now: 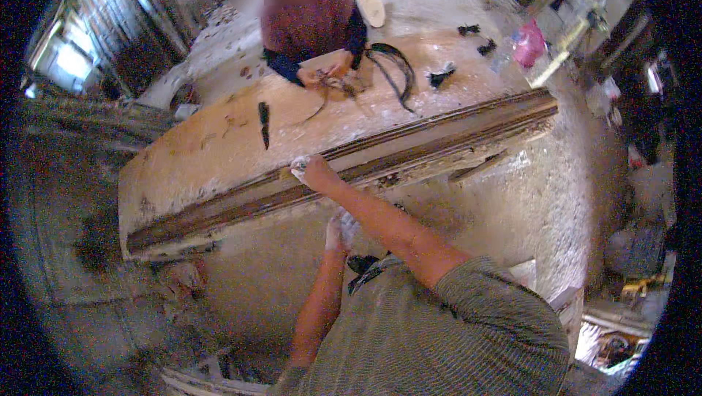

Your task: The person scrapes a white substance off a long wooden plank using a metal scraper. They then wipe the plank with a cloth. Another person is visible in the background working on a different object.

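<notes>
A long brown wooden moulding [256, 209] with grooves along its length lies slantwise in front of me. My right hand [316, 174] reaches forward and is closed on a small whitish wad [298, 165], held against the moulding's far edge. Closer to my body, below the moulding, is my left hand [336, 235], its fingers whitened and curled. Next to them shows something pale [349, 228], too blurred to name. Beyond the moulding a dark, narrow tool, perhaps a knife or brush [264, 125], rests on the worktable [197, 166].
Across the table a person [311, 23] in a maroon and dark top handles thin strands [342, 83]. Dark curved strips [395, 67] lie beside them. Black-and-white scraps [441, 74] and a pink bag [528, 43] are at the far right. Light bars [570, 48] stand behind.
</notes>
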Demonstrator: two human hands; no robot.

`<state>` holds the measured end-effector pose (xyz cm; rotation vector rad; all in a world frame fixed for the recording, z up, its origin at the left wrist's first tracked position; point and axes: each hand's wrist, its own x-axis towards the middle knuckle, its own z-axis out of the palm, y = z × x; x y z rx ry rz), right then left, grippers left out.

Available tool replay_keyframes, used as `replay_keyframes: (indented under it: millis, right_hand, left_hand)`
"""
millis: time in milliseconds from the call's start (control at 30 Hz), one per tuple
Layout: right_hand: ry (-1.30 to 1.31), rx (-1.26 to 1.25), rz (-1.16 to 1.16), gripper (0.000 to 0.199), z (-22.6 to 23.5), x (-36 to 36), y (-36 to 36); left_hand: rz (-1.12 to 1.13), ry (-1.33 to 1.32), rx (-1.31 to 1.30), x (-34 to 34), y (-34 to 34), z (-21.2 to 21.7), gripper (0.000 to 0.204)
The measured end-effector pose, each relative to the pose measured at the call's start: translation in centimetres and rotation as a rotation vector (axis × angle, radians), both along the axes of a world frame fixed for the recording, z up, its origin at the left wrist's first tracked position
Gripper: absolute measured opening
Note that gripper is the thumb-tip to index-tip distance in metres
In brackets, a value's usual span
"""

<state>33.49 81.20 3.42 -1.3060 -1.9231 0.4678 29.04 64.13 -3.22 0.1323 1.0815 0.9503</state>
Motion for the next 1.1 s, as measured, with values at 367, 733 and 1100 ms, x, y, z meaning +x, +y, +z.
replay_keyframes:
  millis: [367, 733, 1100]
  right_hand:
    - [-0.746, -0.189, -0.811, 0.021, 6.2, 52.7, -1.7]
    - [-0.047, -0.192, -0.25, 0.03, 3.8, 38.7, -1.2]
    - [-0.246, -0.189, -0.684, 0.031, 8.7, 59.5, -0.7]
  left_hand:
    - [0.274, -0.059, 0.052, 6.7, 2.7, 2.4, 0.053]
    - [0.388, -0.07, -0.009, 7.6, 4.8, -1.2, 0.056]
    - [0.273, 0.107, 0.081, 6.7, 4.0, -6.1, 0.049]
